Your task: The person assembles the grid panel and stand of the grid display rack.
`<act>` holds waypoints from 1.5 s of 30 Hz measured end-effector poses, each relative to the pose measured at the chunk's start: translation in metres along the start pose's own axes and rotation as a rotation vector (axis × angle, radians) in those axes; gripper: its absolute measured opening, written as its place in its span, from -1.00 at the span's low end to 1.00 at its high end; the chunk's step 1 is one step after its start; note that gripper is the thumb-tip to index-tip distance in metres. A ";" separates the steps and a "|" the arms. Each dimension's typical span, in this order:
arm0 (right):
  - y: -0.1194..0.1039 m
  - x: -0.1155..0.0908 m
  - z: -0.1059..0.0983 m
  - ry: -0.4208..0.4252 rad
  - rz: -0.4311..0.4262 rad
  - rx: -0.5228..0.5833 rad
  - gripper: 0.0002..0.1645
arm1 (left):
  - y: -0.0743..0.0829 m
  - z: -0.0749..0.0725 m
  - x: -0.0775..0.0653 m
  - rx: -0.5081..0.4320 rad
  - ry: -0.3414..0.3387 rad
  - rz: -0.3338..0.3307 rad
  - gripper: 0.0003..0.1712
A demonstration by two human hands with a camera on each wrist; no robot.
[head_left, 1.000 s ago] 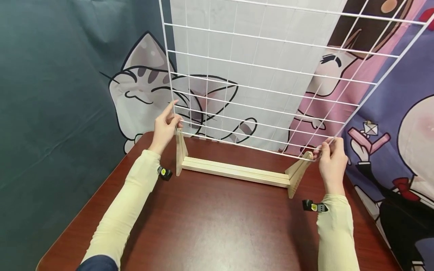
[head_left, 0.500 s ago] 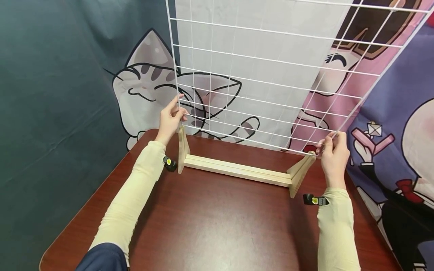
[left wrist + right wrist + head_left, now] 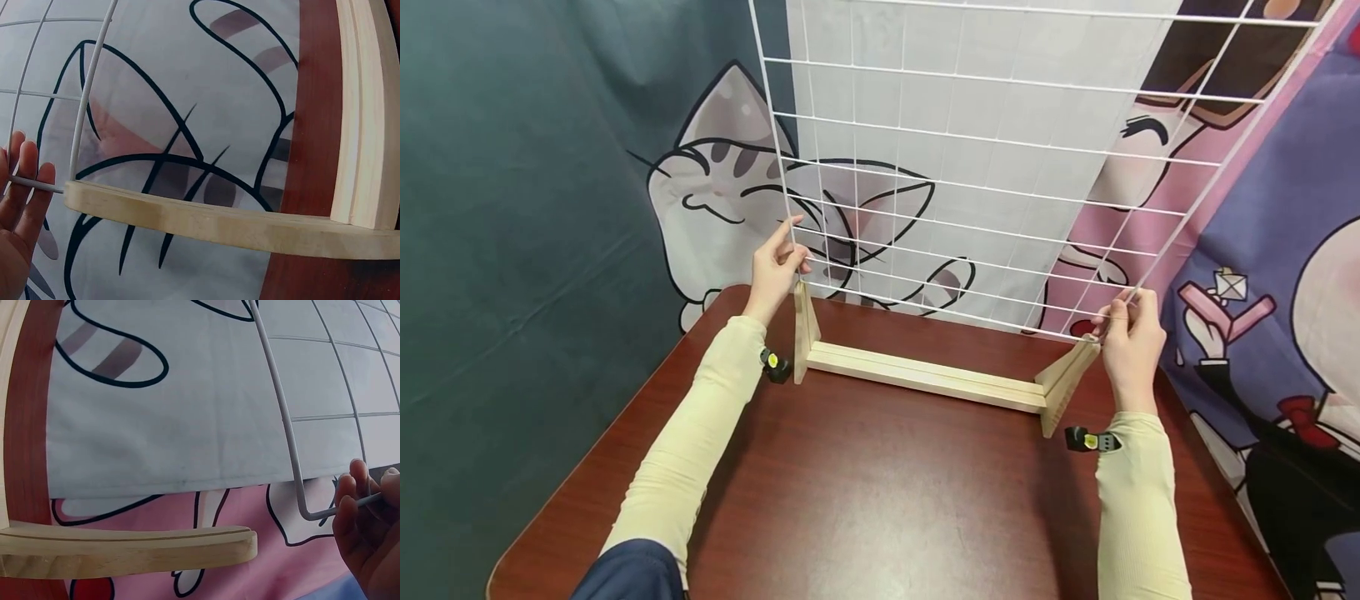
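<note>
A white wire grid panel [image 3: 955,75] stands over a pale wooden stand [image 3: 925,377] with a grooved crossbar and two end pieces. My left hand [image 3: 775,271] pinches the panel's left edge wire low down, index finger extended along it. On the other side, my right hand [image 3: 1133,346] holds the right edge wire close to the bottom corner. In the left wrist view the panel's corner meets the tip of the left end piece [image 3: 187,215]; whether it sits in a slot is unclear. The right wrist view shows the panel's corner [image 3: 303,509] apart from the right end piece [image 3: 137,550].
The stand rests toward the back of a reddish-brown table [image 3: 865,500]. Behind it hangs a cloth [image 3: 700,250] printed with cartoon cats, and a purple and pink part of it [image 3: 1247,217] lies close on the right. The panel's top runs out of view.
Over the last second the panel's lower edge has come down to the end pieces' tips. In the last half second the panel has shifted slightly left, and my right hand with it.
</note>
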State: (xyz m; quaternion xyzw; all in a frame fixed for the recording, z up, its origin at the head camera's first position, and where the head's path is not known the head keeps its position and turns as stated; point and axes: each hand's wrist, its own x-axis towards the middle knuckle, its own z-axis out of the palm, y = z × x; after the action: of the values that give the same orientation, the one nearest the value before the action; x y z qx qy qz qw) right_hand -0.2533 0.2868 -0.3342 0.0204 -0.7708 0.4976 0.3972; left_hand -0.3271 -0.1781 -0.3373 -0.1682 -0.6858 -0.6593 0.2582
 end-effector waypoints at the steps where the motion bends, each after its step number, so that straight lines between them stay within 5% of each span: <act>1: 0.000 0.000 0.000 0.002 -0.004 -0.004 -0.76 | -0.001 0.000 0.000 -0.002 -0.001 -0.004 -0.44; 9: 0.006 0.005 -0.002 -0.022 0.000 -0.001 -0.74 | -0.005 0.000 -0.002 -0.027 -0.026 -0.003 -0.45; 15: 0.011 0.012 -0.003 -0.089 0.012 -0.034 -0.91 | -0.006 0.002 -0.005 -0.002 0.005 -0.021 -0.44; 23: 0.019 0.016 -0.001 -0.160 0.035 -0.058 -0.72 | -0.004 0.001 -0.008 0.048 0.021 0.004 -0.47; 35: 0.034 0.014 -0.003 -0.132 0.021 -0.138 -0.82 | -0.014 0.010 -0.014 0.085 0.036 -0.096 -0.53; 45: 0.039 0.014 -0.003 -0.143 0.029 -0.123 -0.82 | -0.014 0.010 -0.015 0.126 0.020 -0.073 -0.52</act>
State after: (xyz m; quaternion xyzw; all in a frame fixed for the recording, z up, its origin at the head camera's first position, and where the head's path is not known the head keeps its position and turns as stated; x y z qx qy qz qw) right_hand -0.2778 0.3141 -0.3545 0.0204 -0.8266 0.4523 0.3342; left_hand -0.3243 -0.1675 -0.3579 -0.1201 -0.7291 -0.6254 0.2508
